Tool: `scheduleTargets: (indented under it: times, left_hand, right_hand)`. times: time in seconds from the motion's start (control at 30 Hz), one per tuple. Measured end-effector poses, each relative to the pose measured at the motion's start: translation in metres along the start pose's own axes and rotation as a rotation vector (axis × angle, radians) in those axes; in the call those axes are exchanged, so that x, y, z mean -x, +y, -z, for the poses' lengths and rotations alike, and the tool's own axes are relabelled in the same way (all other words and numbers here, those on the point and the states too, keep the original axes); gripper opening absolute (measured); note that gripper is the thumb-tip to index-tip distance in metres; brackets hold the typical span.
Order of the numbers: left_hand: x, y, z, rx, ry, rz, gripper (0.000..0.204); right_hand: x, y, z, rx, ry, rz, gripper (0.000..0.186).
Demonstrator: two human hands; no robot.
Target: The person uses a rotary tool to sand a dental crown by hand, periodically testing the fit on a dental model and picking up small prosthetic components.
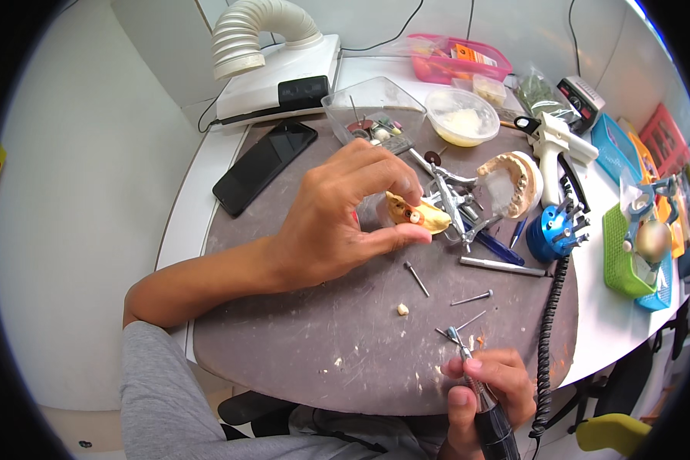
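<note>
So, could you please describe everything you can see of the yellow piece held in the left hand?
The yellow piece is a small, curved, waxy-looking form, like part of a dental model, with a small pale tooth-like bit set in its top. The left hand holds it above the dark mat, thumb beneath and fingers over its left end, so that end is hidden. Its right tip points toward the metal articulator, close by; contact is unclear.

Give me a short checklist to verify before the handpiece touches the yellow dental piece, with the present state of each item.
1. Left hand grips the yellow dental piece between thumb and fingers: ok.
2. Right hand grips the handpiece: ok.
3. Handpiece tip is apart from the piece: ok.
4. Bur spinning or stopped: cannot tell.
5. Loose burs on the brown mat lie under the working path: not ok.
6. Coiled cord hangs free of the hands: ok.
</note>
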State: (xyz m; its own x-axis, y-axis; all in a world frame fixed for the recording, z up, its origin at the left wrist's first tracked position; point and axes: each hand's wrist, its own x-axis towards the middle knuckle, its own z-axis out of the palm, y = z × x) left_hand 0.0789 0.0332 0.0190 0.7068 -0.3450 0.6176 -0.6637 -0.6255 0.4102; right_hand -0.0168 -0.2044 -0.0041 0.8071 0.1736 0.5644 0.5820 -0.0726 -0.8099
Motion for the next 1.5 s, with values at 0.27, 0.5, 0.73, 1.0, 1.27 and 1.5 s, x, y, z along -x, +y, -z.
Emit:
scheduleTargets:
  times: [0.27, 0.5, 0.73, 1.0, 1.27, 1.5]
  left_hand:
    - [0.007, -0.013, -0.003, 0.320, -0.045, 0.045, 0.021]
    - [0.012, -0.015, -0.010, 0.417, -0.034, 0.078, 0.019]
    - [0.015, -0.018, -0.018, 0.418, 0.046, -0.018, 0.021]
    - [0.016, -0.021, -0.020, 0.440, 0.092, 0.015, 0.021]
    - [0.017, -0.021, -0.023, 0.459, 0.137, 0.008, 0.023]
    - [0.021, -0.019, -0.027, 0.490, 0.150, 0.020, 0.024]
  right_hand:
    - [-0.004, 0.000, -0.001, 0.017, -0.034, -0.038, 0.020]
    - [-0.010, 0.000, 0.002, 0.054, -0.137, -0.057, 0.023]
    - [-0.011, 0.010, 0.002, -0.047, -0.161, -0.046, 0.023]
    - [-0.012, 0.009, 0.006, -0.031, -0.236, -0.084, 0.026]
    - [-0.008, 0.010, 0.002, 0.018, -0.228, -0.078, 0.027]
    - [-0.004, 0.011, 0.001, 0.066, -0.206, -0.085, 0.028]
